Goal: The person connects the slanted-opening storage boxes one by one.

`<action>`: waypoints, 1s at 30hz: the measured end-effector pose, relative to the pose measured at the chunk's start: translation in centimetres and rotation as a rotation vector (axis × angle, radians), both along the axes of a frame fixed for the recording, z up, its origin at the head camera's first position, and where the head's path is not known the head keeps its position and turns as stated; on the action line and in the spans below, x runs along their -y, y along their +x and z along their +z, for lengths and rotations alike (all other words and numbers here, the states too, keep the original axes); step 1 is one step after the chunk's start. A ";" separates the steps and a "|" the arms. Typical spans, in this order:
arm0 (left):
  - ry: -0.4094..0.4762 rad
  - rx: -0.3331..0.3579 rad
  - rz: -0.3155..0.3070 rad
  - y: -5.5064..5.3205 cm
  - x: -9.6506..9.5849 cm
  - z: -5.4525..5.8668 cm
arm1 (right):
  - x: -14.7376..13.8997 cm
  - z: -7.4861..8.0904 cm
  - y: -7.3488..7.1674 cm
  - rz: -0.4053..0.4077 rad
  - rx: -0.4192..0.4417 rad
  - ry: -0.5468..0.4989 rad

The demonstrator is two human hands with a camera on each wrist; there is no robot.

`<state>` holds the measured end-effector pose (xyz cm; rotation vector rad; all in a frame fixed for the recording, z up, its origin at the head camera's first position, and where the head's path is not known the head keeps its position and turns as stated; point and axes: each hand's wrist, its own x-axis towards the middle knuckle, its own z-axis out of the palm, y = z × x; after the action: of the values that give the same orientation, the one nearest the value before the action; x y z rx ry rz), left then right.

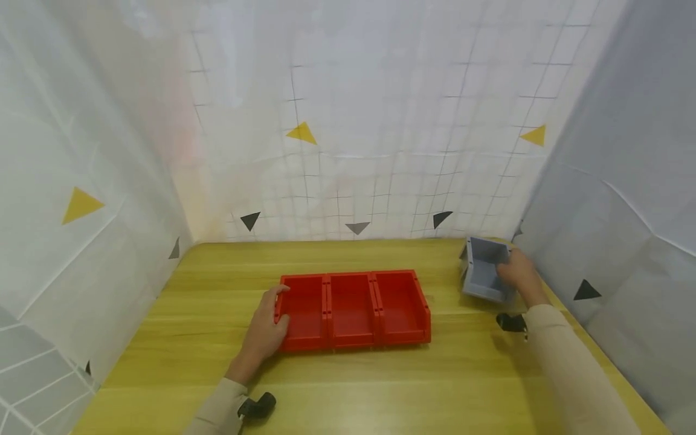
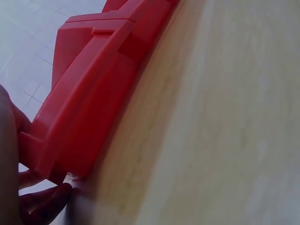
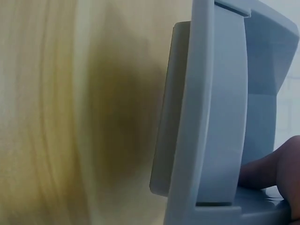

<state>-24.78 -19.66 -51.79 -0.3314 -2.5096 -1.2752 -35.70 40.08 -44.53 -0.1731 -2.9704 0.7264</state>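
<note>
Nearest to us, two beige sleeves (image 1: 576, 368) reach in over a yellow-brown, wood-grained table (image 1: 380, 393), each with a small black wrist device (image 1: 258, 406). A broad stretch of wood lies between the sleeves and runs up to the near edge of a row of three red, rectangular, open-topped plastic bins (image 1: 352, 305). The bins stand upright, side by side with their walls touching, near the table's middle. At the row's left end we see the left hand (image 1: 266, 329), partly spread, its bent fingers and thumb gripping the outer wall; the left wrist view shows fingers bent about that end.

To the right and slightly farther off, the right hand (image 1: 522, 275) pinches the right wall of a grey, open-topped plastic bin (image 1: 486, 281), its thumb inside. The grey bin is tilted near the far right corner, with a shadow below; we cannot tell whether an edge touches the table. A band of wood separates it from the red row, while little room remains to the table's right and back edges. Beyond the back edge rises a white, grid-lined sheet (image 1: 375, 109) bearing yellow and dark triangles (image 1: 302, 133).
</note>
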 end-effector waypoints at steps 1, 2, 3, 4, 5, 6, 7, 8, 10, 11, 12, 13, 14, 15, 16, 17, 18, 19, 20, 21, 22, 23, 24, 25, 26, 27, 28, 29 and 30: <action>0.001 -0.001 0.003 0.0 0.0 0.0 | 0.2 0.3 0.0 0.006 -0.004 -0.002; 0.002 -0.002 0.006 0.0 0.0 0.0 | 0.4 0.6 0.1 0.007 -0.001 -0.006; 0.002 -0.002 0.006 0.1 0.1 0.0 | 0.7 1.0 0.2 0.012 -0.004 -0.005; 0.004 0.001 0.008 0.1 0.1 0.0 | 0.9 1.3 0.3 0.008 -0.002 -0.007; 0.004 0.002 0.009 0.1 0.1 0.0 | 1.2 1.6 0.5 0.008 -0.004 -0.006; 0.005 0.005 0.010 0.1 0.2 0.0 | 1.4 1.9 0.7 0.019 -0.007 -0.003; 0.005 0.008 0.011 0.2 0.2 0.0 | 1.5 2.1 0.8 0.029 -0.010 -0.001; 0.005 0.009 0.011 0.2 0.2 0.0 | 1.6 2.3 0.9 0.038 -0.017 0.002; 0.004 0.007 0.015 0.2 0.1 0.0 | 1.7 2.6 1.1 0.056 -0.035 0.003; 0.004 0.003 0.017 0.3 0.1 0.0 | 1.8 2.7 1.2 0.068 -0.042 0.004; 0.001 -0.002 0.018 0.2 0.0 0.0 | 1.8 2.9 1.3 0.078 -0.047 0.003; 0.000 -0.008 0.018 0.2 0.0 0.0 | 1.8 3.0 1.4 0.080 -0.053 0.004; -0.002 -0.012 0.020 0.2 -0.1 0.0 | 1.9 3.2 1.6 0.082 -0.057 0.003; -0.003 -0.013 0.023 0.3 -0.1 0.0 | 2.1 3.4 1.8 0.088 -0.060 0.006; -0.005 -0.012 0.026 0.2 -0.2 0.0 | 2.2 3.7 1.9 0.096 -0.062 0.014; -0.002 -0.009 0.028 0.3 -0.2 0.0 | 2.4 3.9 2.1 0.100 -0.060 0.019; 0.000 -0.004 0.030 0.3 -0.2 0.0 | 2.5 4.2 2.2 0.103 -0.057 0.022; 0.004 0.001 0.032 0.3 -0.2 0.0 | 2.7 4.4 2.4 0.107 -0.052 0.026; 0.005 0.007 0.035 0.3 -0.2 0.0 | 2.9 4.6 2.5 0.112 -0.047 0.032; 0.005 0.011 0.036 0.4 -0.2 0.0 | 3.1 4.8 2.7 0.115 -0.040 0.036; 0.007 0.013 0.036 0.4 -0.2 0.0 | 3.2 5.0 2.8 0.116 -0.032 0.036; 0.009 0.016 0.037 0.4 -0.2 0.0 | 3.4 5.2 2.9 0.121 -0.027 0.036; 0.007 0.016 0.036 0.4 -0.2 0.0 | 3.6 5.4 3.0 0.127 -0.025 0.038; 0.006 0.015 0.036 0.4 -0.2 0.0 | 3.7 5.6 3.2 0.134 -0.027 0.043; 0.007 0.014 0.035 0.4 -0.3 0.0 | 3.9 5.7 3.3 0.142 -0.030 0.046; 0.007 0.011 0.034 0.4 -0.3 0.0 | 4.0 5.9 3.5 0.151 -0.034 0.046; 0.010 0.011 0.034 0.3 -0.3 0.0 | 4.1 6.0 3.6 0.160 -0.039 0.050; 0.011 0.011 0.034 0.3 -0.3 0.1 | 4.3 6.2 3.7 0.168 -0.043 0.052; 0.013 0.011 0.034 0.3 -0.4 0.1 | 4.5 6.3 3.9 0.176 -0.046 0.054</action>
<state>-24.45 -19.30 -51.71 -0.2788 -2.5044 -1.2827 -31.82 35.61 -38.24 0.1078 -2.9843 0.6563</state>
